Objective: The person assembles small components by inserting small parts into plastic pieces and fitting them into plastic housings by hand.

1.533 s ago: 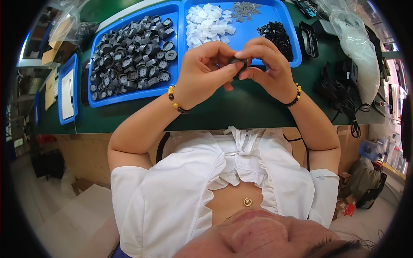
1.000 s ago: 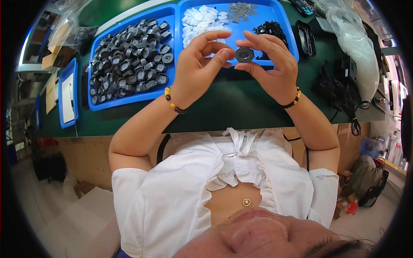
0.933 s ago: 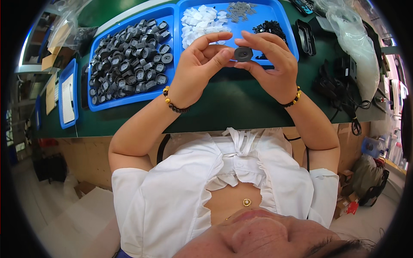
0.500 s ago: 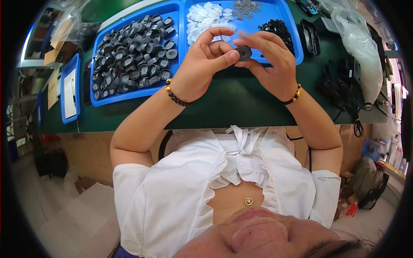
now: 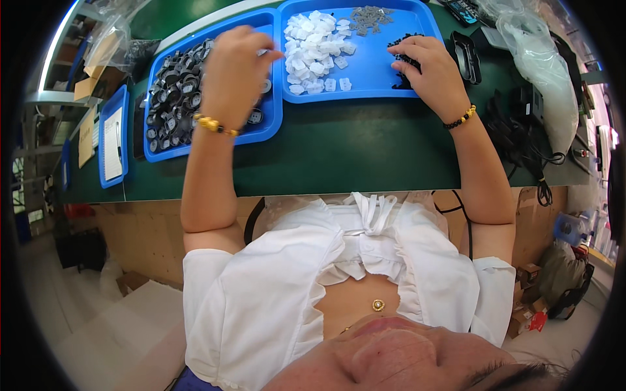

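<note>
My left hand (image 5: 236, 78) is over the left blue tray (image 5: 277, 114), smeared by motion. Its fingertips point right, toward the divide between the trays, and any held item cannot be made out. Beneath and around it lie many dark grey oval plastic housings (image 5: 173, 98). At the right blue tray (image 5: 372, 65), my right hand (image 5: 427, 65) reaches down to a pile of tiny black parts (image 5: 405, 42). Thumb and forefinger are apart there, with black parts showing between and beside them. The hand partly covers that pile.
Translucent white plastic pieces (image 5: 313, 49) and small grey parts (image 5: 372, 18) share the right tray. To its right are a black open case (image 5: 465, 57), cables (image 5: 515, 140) and a plastic bag (image 5: 544, 85). A small blue tray with paper (image 5: 112, 146) stands far left.
My hands have parted from the dark oval housing they held together. The left moved left over the housings; the right moved right to the black parts. The housing is out of sight.
</note>
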A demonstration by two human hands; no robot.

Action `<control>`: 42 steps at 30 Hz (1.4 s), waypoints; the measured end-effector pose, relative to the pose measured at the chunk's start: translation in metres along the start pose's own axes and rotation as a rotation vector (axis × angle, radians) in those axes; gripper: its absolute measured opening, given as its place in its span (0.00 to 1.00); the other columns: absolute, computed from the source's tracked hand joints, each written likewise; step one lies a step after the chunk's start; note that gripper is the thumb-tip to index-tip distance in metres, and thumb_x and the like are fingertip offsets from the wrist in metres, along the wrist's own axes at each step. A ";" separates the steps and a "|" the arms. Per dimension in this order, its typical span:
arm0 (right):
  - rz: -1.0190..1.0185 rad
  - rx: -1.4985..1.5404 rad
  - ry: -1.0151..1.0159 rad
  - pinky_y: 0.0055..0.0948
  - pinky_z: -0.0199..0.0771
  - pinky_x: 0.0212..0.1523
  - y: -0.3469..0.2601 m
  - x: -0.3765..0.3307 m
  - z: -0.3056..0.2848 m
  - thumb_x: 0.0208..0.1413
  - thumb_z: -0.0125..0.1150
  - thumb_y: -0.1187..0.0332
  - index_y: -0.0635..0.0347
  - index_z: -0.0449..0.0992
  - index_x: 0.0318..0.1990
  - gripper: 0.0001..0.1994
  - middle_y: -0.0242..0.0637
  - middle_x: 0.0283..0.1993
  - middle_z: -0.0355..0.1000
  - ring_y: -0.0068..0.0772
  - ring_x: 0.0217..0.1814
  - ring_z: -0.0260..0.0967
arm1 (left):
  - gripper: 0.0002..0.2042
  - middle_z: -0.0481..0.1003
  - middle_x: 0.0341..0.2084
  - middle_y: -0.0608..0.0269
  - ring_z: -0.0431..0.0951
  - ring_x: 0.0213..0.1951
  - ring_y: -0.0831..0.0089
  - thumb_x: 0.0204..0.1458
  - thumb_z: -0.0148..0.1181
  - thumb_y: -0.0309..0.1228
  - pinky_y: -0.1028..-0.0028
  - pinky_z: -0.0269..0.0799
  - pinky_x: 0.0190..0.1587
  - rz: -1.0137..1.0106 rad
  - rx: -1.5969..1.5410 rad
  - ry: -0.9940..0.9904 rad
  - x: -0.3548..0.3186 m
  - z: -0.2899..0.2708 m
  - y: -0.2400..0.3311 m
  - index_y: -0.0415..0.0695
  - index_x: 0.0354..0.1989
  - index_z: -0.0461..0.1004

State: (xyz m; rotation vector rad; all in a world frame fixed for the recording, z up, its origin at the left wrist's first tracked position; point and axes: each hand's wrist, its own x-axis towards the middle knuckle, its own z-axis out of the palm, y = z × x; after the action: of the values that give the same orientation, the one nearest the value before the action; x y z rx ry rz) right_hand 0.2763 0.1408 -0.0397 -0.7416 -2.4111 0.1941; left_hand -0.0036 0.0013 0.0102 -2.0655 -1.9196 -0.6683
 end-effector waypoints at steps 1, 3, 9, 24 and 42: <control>0.003 -0.003 -0.043 0.34 0.69 0.51 0.000 0.001 -0.002 0.50 0.65 0.70 0.57 0.81 0.41 0.10 0.36 0.42 0.76 0.41 0.50 0.69 | 0.05 0.76 0.29 0.57 0.76 0.37 0.57 0.47 0.63 0.27 0.63 0.71 0.40 0.131 -0.127 0.022 0.001 0.010 0.011 0.42 0.33 0.80; 0.009 -0.010 -0.085 0.34 0.69 0.50 0.001 0.001 -0.003 0.52 0.64 0.70 0.58 0.80 0.42 0.10 0.35 0.41 0.76 0.41 0.49 0.69 | 0.09 0.76 0.31 0.61 0.75 0.39 0.61 0.45 0.60 0.22 0.66 0.71 0.42 0.330 -0.230 -0.138 0.002 0.033 0.029 0.45 0.35 0.80; 0.006 -0.059 -0.082 0.34 0.69 0.48 0.009 0.000 -0.001 0.52 0.63 0.72 0.58 0.80 0.38 0.06 0.35 0.36 0.74 0.40 0.45 0.69 | 0.13 0.75 0.34 0.65 0.73 0.43 0.65 0.44 0.57 0.20 0.69 0.69 0.46 0.338 -0.128 -0.176 0.000 0.059 0.049 0.47 0.38 0.79; -0.020 -0.039 -0.190 0.34 0.71 0.46 0.007 -0.001 -0.004 0.47 0.65 0.68 0.55 0.79 0.28 0.03 0.32 0.34 0.72 0.38 0.45 0.68 | 0.07 0.76 0.33 0.63 0.77 0.35 0.76 0.54 0.59 0.23 0.76 0.75 0.35 -0.242 -0.948 -0.176 -0.002 0.036 0.060 0.39 0.41 0.76; 0.001 0.786 0.051 0.30 0.64 0.49 -0.060 0.003 -0.003 0.56 0.57 0.76 0.61 0.70 0.35 0.02 0.39 0.42 0.68 0.38 0.45 0.65 | 0.13 0.75 0.39 0.64 0.75 0.36 0.80 0.59 0.58 0.31 0.80 0.74 0.39 -0.616 -1.915 -0.404 -0.021 0.043 0.069 0.38 0.50 0.74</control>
State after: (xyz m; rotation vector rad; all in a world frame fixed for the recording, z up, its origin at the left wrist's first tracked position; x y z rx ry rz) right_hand 0.2485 0.0919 -0.0178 -0.3662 -2.0256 1.0307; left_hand 0.0709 -0.0045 -0.0284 -2.0747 -2.2416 -3.4567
